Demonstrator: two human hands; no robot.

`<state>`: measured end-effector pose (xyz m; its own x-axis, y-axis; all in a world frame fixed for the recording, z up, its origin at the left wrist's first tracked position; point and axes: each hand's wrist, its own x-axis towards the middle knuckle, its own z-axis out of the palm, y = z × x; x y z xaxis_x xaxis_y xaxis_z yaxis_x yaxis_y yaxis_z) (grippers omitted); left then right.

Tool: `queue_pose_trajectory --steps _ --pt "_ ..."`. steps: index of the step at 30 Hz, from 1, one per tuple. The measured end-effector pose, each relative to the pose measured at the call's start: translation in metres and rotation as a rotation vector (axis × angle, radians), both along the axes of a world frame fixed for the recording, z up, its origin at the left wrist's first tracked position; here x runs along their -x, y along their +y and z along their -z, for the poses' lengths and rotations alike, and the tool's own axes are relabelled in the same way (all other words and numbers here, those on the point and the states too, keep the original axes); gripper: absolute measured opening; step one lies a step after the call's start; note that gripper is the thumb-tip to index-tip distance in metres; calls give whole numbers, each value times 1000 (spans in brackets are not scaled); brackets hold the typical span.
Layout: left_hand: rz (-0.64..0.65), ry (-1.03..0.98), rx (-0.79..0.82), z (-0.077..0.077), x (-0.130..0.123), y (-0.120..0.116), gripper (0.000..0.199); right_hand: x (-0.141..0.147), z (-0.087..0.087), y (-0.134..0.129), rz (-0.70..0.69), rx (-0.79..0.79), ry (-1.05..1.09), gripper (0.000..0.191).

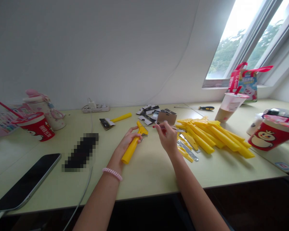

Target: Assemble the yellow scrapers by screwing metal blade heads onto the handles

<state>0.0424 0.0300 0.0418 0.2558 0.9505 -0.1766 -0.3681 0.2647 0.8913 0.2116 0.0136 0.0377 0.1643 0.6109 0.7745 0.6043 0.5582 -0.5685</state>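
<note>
My left hand is wrapped round a yellow scraper handle, its head tilted up and away, with small metal screws showing at the head's side. To its right, my right hand is raised with fingers pinched together; whatever they hold, if anything, is too small to make out. Beside and beneath that hand lie yellow blade covers and flat metal blades. A pile of yellow scraper handles spreads farther right. Behind my right hand stands an open brown cardboard box.
Black packaging sleeves lie at the back, left of a screwdriver. A scraper with a sleeved head rests left of them. Phone, red cup, white bottle and cable occupy the left; drink cups stand right.
</note>
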Motion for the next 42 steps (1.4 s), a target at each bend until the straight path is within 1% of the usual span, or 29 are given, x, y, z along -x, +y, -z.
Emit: queue_pose_trajectory --steps 2,5,8,11,14,17,19,22,25,28,32,37,42 --pt "28 16 -18 3 0 1 54 0 1 -1 33 15 -10 24" --pt "54 27 -45 6 1 2 56 -2 2 0 70 34 -16 26" --pt "68 29 -52 7 1 3 57 -2 0 1 68 -23 -1 26" --pt "89 28 -63 10 1 4 56 -2 -2 1 55 -100 11 22" --pt "106 7 -67 14 1 7 55 -1 -2 -2 91 -131 41 17" --pt "114 -14 -74 15 1 8 55 0 0 -3 168 -112 56 13" --pt "119 2 -69 13 1 6 56 -1 2 -2 187 -76 42 16" --pt "122 32 -63 8 1 3 56 -2 3 0 156 1 32 17" --pt "123 33 -71 7 1 2 59 -3 4 3 112 31 34 9" --pt "121 2 -80 11 1 5 63 -4 4 4 63 0 53 4" --pt "110 -55 -95 16 0 9 66 -2 2 3 0 -81 96 10" --pt "97 -99 -98 16 0 11 67 -3 0 2 39 -156 59 12" --pt "99 -109 -100 16 1 11 65 -4 -2 1 30 -183 27 15"
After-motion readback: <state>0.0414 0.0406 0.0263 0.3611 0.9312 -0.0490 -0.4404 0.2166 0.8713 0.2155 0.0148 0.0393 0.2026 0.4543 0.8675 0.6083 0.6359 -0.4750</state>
